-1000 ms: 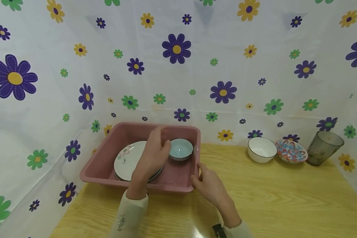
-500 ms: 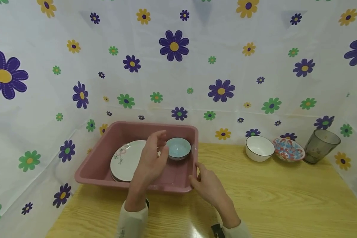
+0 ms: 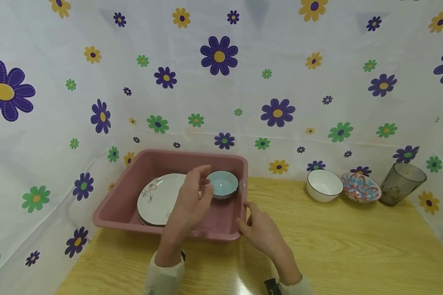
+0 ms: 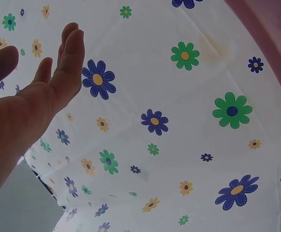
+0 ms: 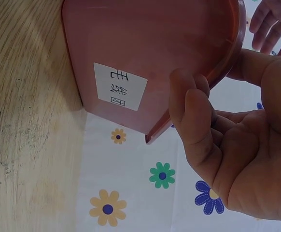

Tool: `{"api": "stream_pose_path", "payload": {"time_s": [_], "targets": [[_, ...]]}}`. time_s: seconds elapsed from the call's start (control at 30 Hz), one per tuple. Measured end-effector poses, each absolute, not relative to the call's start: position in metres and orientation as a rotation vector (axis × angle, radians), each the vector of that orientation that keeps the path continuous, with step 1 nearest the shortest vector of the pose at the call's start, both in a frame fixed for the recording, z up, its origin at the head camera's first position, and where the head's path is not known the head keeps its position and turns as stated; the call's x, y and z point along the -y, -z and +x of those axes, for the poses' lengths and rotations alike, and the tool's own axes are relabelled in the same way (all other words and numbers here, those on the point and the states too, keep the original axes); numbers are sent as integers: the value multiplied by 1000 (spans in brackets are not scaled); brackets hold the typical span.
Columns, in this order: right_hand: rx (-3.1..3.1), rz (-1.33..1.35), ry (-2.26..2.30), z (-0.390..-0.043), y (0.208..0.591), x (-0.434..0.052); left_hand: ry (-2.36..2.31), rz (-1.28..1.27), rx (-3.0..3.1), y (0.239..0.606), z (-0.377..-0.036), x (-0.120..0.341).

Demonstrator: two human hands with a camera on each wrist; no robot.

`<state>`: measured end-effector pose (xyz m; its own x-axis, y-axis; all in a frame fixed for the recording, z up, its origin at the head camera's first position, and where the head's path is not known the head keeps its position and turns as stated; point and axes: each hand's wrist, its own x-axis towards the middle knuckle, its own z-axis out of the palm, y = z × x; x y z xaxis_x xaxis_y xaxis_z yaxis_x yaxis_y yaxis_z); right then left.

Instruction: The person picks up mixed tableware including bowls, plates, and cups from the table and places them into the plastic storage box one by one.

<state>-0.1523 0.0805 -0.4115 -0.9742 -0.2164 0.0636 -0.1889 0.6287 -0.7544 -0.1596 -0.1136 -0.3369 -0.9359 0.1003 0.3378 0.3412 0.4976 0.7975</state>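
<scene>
A pink plastic basin point(image 3: 118, 200) sits on the table at left of centre. Stacked white plates point(image 3: 153, 207) with a floral print lie inside it, and a small light-blue bowl point(image 3: 224, 184) is in its right back corner. My left hand point(image 3: 191, 198) is over the basin beside that bowl, its fingers loosely bent and nothing in them; in the left wrist view this hand point(image 4: 39, 99) is likewise bare. At the basin's right side my right hand point(image 3: 263, 231) grips the rim. The right wrist view shows that hand's fingers point(image 5: 193, 111) bent by the rim.
Further right on the wooden table point(image 3: 339, 250) stand a white bowl point(image 3: 324, 186), a red-and-blue patterned bowl point(image 3: 361, 188) and a tilted-looking grey glass point(image 3: 402, 184). A flower-print sheet point(image 3: 192, 98) hangs behind and at the sides. A white handwritten label point(image 5: 121, 87) is on the basin's outer wall.
My left hand has shifted slightly down and stays over the basin, with its fingers a little more bent. The right hand keeps its hold on the rim. The camera view has shifted slightly.
</scene>
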Motion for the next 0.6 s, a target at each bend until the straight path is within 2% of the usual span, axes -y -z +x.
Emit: {"api": "stream_pose_path", "payload": {"time_s": [0.6], "targets": [[-2882,-256,1376,-160,410,-99,1343,-404,2495,337,-159,116]]}}
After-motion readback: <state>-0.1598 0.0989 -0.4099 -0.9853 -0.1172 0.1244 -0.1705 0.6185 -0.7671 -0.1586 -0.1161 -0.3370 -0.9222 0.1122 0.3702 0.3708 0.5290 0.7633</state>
